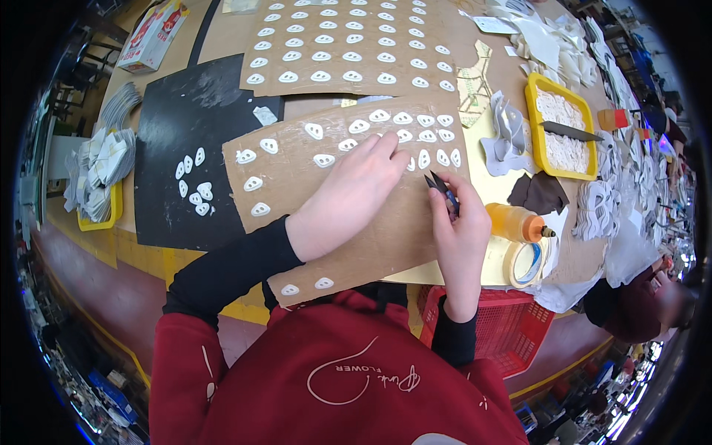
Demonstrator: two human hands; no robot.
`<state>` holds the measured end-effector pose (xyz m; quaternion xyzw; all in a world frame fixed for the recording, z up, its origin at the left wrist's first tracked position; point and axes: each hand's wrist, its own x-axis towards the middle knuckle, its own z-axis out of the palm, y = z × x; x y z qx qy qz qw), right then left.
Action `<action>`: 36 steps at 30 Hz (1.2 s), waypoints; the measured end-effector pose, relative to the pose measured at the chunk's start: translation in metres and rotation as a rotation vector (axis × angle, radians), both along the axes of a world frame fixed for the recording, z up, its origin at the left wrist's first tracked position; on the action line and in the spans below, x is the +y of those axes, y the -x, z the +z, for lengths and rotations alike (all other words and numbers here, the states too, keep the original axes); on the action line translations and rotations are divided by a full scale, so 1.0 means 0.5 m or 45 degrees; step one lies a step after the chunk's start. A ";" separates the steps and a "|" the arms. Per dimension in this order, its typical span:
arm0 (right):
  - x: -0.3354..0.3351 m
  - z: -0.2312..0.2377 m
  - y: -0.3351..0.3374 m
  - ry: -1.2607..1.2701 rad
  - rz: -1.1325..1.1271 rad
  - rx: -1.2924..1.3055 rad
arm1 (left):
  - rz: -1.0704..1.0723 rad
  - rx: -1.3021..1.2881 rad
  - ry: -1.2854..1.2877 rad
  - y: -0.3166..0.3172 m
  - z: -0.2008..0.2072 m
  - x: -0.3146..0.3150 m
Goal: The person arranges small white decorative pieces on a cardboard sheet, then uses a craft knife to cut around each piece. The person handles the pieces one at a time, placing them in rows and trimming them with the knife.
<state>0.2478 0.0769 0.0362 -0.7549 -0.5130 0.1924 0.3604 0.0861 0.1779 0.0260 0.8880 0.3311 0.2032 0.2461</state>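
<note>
A brown cardboard sheet (297, 230) lies before me, dotted with several small white oval pieces (314, 131), each with dark holes. My left hand (356, 185) reaches over it from the left, its fingers bent together and pressed down near the pieces on the right half. Whatever sits under those fingertips is hidden. At the sheet's right edge my right hand (461, 222) is closed around small black pointed thread snips (442, 185), the tips parted and directed up and left toward the pieces. Further white pieces (205, 191) lie loose on a black board (159, 215) at the left.
Another cardboard sheet (326, 46) with rows of pieces lies beyond. To the right are an orange bottle (512, 222), tape roll (523, 263), and yellow tray (531, 119) with a dark blade across it. A red basket (512, 326) stands below the table; another person (630, 304) is at far right.
</note>
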 end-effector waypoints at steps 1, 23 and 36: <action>0.003 -0.004 -0.004 -0.041 0.015 -0.034 | 0.004 -0.043 0.064 -0.005 -0.005 0.001; 0.034 -0.023 -0.009 0.064 0.104 -0.228 | -0.060 -0.189 0.340 -0.014 -0.020 0.041; 0.035 -0.061 -0.006 -0.037 -0.020 0.087 | 0.001 -0.088 0.254 -0.029 -0.017 0.035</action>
